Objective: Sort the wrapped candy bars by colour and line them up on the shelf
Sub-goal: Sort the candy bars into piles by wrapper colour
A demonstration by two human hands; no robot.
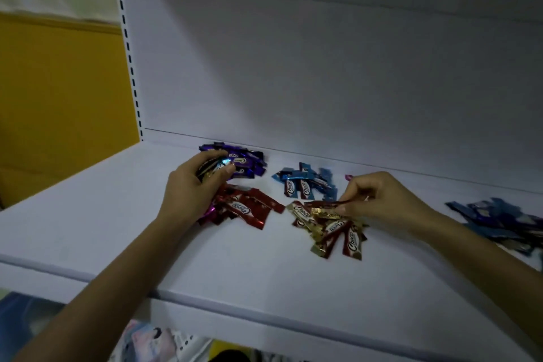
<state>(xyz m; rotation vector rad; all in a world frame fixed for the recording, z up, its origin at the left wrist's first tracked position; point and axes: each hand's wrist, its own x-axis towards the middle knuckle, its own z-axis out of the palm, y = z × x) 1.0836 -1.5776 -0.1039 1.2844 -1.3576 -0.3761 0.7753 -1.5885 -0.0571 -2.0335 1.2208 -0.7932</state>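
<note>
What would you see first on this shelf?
Shiny candy lies heaped by colour on the white shelf: a purple heap at the back, a red heap before it, a light blue heap mid-shelf. The left hand grips a bunch by the purple heap; the right hand pinches a bar over the gold-and-brown heap.

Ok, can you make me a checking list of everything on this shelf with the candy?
Surface: white shelf, dimly lit.
Job's things: purple pile back left; red pile before it; light blue pile mid-shelf; mixed red and gold pile nearer; dark blue pile far right.
Clutter: small pink wrapper near the light blue pile.
Grips: left hand holds several bars by the purple pile; right hand pinches a red bar over the mixed pile.
Cables: nothing seen.
Surroundings: white back panel, slotted upright, yellow wall, blurred goods below.
</note>
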